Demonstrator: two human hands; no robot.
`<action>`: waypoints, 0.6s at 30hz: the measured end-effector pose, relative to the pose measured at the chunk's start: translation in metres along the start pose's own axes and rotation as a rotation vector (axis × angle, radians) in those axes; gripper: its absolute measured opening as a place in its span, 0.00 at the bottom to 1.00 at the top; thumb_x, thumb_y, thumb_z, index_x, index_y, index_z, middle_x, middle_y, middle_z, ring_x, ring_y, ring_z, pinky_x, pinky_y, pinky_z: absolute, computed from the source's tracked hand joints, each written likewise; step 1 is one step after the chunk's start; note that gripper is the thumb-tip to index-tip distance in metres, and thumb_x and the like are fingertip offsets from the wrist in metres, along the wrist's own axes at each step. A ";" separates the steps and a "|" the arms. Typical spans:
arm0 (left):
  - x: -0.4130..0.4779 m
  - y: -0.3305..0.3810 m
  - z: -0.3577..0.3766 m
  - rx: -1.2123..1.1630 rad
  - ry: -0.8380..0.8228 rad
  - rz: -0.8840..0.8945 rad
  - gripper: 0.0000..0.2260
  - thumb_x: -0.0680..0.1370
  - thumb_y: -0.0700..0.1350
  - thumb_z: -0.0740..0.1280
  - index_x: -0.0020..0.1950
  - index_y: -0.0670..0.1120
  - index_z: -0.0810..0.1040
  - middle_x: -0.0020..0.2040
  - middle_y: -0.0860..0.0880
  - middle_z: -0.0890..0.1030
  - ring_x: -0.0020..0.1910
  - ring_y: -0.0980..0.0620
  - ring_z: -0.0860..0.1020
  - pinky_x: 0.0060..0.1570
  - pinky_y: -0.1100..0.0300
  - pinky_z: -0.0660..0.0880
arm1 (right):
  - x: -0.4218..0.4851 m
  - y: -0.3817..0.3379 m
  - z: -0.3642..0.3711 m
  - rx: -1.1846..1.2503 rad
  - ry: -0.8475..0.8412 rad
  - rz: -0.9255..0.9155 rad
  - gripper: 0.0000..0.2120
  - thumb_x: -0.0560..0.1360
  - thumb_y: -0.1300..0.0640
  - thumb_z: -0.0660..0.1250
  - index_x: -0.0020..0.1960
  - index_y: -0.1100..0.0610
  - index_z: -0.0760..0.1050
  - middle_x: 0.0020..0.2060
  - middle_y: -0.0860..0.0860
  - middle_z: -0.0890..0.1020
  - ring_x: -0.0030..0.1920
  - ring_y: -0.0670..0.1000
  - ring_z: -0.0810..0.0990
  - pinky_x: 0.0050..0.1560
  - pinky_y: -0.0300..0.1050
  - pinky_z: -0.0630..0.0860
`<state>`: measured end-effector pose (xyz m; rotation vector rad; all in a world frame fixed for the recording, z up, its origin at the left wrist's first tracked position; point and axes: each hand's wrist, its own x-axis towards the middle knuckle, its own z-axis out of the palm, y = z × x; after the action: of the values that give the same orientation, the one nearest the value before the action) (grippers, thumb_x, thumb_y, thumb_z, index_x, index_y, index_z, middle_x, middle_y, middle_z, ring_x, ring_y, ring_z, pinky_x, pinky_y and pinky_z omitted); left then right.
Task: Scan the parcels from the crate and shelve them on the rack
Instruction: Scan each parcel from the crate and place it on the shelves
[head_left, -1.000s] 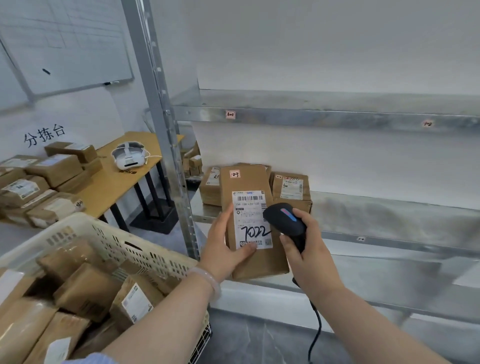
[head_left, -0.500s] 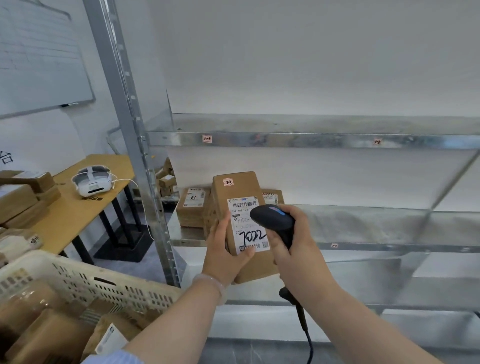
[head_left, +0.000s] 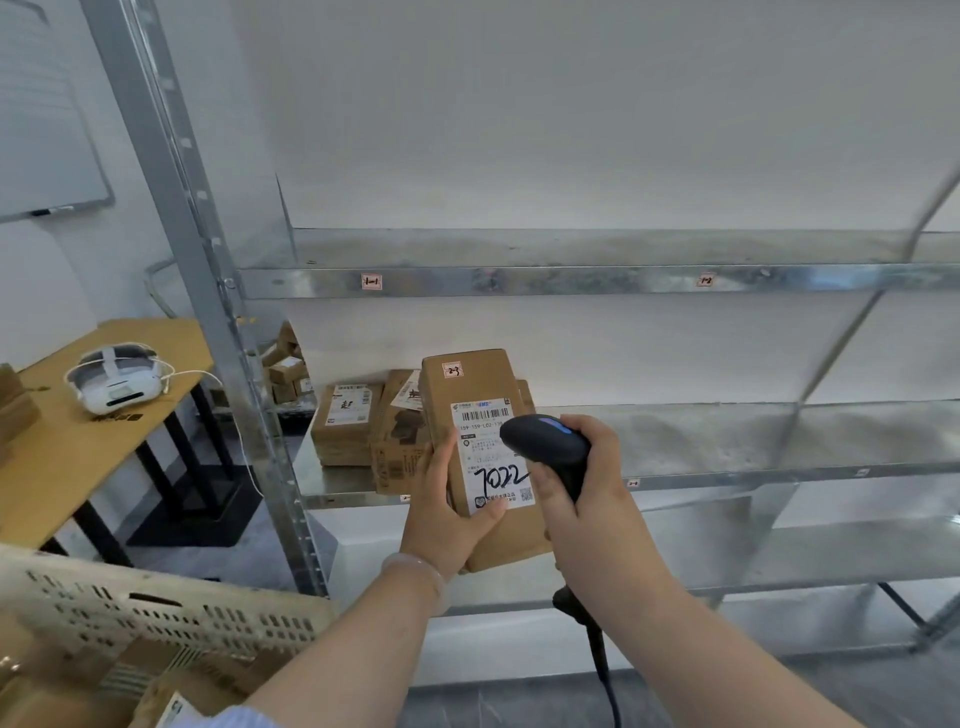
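Now mid-scan, facing a galvanised steel rack (head_left: 571, 280). Holds a tall brown parcel (head_left: 467, 389) upright in the left hand (head_left: 447, 514), in the air in front of the middle shelf (head_left: 727, 447), with fingers wrapped round its left edge and thumb pinning the bottom of the white label (head_left: 491, 467). Grips a black scanner (head_left: 545, 441) in the right hand (head_left: 587, 499), fingers clamped round the handle, with the rounded head almost touching the label's right side and hiding part of it. Probably best to draw the scanner back slightly, aim squarely at the barcode (head_left: 484, 414) near the label's top, keep the parcel steady and the thumb off the printed codes, then set the box beside the shelved parcels (head_left: 345, 423) just behind. Matte kraft cardboard, crisp corners, smooth paper label marked 7022 in thick black pen. Glossy moulded plastic on the scanner, with a blue strip and a trailing cable (head_left: 602, 670). Mottled, dull-shiny metal shelves. Cream perforated plastic crate (head_left: 156, 608) at lower left, holding more parcels. Wooden table (head_left: 78, 457) further left, carrying a white headset (head_left: 117, 382).
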<state>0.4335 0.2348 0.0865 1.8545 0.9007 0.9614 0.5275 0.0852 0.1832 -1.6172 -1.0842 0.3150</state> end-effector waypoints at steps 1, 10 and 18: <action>0.001 -0.001 0.001 0.002 -0.004 -0.002 0.44 0.71 0.47 0.78 0.76 0.65 0.54 0.75 0.56 0.62 0.68 0.64 0.62 0.62 0.72 0.61 | 0.000 0.000 0.000 -0.001 0.006 -0.002 0.22 0.80 0.50 0.63 0.55 0.23 0.59 0.47 0.41 0.79 0.40 0.44 0.79 0.38 0.40 0.73; 0.013 0.006 0.018 -0.161 -0.107 -0.062 0.44 0.70 0.43 0.79 0.76 0.65 0.57 0.74 0.55 0.65 0.72 0.54 0.66 0.71 0.50 0.69 | 0.006 0.028 -0.010 -0.105 0.139 0.107 0.22 0.80 0.47 0.63 0.56 0.23 0.56 0.48 0.34 0.78 0.42 0.34 0.77 0.31 0.29 0.70; 0.039 0.021 0.055 -0.118 -0.324 -0.040 0.44 0.71 0.46 0.79 0.77 0.66 0.55 0.72 0.56 0.66 0.70 0.56 0.67 0.67 0.65 0.69 | 0.017 0.069 -0.040 -0.176 0.270 0.277 0.18 0.80 0.47 0.62 0.60 0.29 0.58 0.47 0.38 0.78 0.38 0.48 0.80 0.29 0.42 0.72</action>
<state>0.5035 0.2408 0.0960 1.8172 0.6672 0.6495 0.5971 0.0752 0.1420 -1.9090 -0.6990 0.1780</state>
